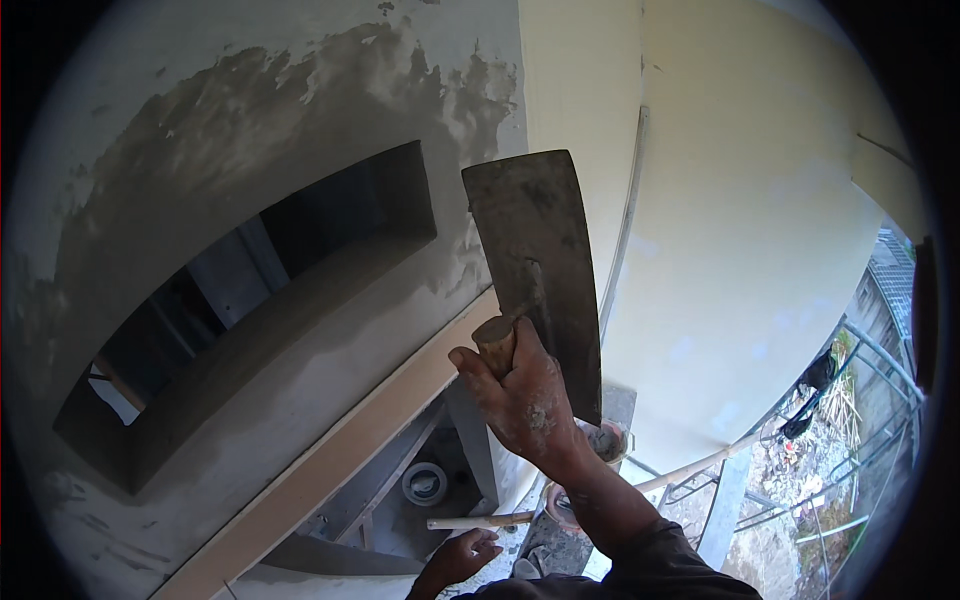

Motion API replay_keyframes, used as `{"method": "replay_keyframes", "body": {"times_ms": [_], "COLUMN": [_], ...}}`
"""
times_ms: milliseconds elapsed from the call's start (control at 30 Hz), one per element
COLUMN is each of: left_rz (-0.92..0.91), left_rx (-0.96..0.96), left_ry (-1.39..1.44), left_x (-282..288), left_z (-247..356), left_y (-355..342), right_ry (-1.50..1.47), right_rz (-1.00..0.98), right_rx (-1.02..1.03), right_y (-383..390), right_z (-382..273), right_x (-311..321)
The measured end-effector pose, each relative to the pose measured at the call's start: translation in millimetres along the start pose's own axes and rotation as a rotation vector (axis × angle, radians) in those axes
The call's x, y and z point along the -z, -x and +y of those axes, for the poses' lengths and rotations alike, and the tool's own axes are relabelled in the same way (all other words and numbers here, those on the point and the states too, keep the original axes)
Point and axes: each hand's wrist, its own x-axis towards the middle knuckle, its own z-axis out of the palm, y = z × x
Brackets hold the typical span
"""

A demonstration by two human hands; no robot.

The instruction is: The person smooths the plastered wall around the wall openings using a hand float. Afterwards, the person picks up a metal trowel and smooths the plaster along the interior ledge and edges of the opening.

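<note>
My right hand (527, 400) is closed round the wooden handle (494, 340) of a plastering trowel (535, 215). The trowel's long grey metal blade is raised, its upper end near the corner where the grey wall meets a cream wall. Pale dried smears mark the back of that hand. Low in the picture, my left hand (462, 556) has loosely bent fingers, with nothing visible in them. A pale wooden stick (480, 521) lies just above it. Darker, damp-looking plaster (240, 110) covers part of the grey wall around a rectangular opening (235, 270).
A long tan board (350, 440) runs along the wall below the opening. Beneath it is a lower space with a round white bucket (425, 484). Mortar-stained pails (608, 440) stand by my right forearm. Metal scaffold tubes (880, 365) and rubble (790, 478) are at the right, well below.
</note>
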Motion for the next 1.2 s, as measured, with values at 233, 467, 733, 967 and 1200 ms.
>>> {"method": "replay_keyframes", "body": {"times_ms": [233, 467, 733, 967, 1200], "left_rz": [-0.019, 0.039, 0.038, 0.043, 0.043], "left_rx": [0.183, 0.250, 0.233, 0.239, 0.239], "left_ry": [-0.025, -0.004, -0.026, 0.000, 0.000], "left_x": [-6, -3, -7, -4, 3], "left_z": [1, 14, 7, 8, 10], "left_y": [23, 30, 28, 26, 27], "right_ry": [-0.116, -0.177, -0.200, -0.209, -0.233], "right_rz": [-0.110, -0.125, -0.102, -0.121, -0.128], "right_rx": [0.074, 0.113, 0.123, 0.113, 0.097], "right_y": [-15, -23, -32, -39, -40], "right_z": [-2, 5, 2, -10, -16], "right_x": [-17, -28, -33, -34, -33]}}
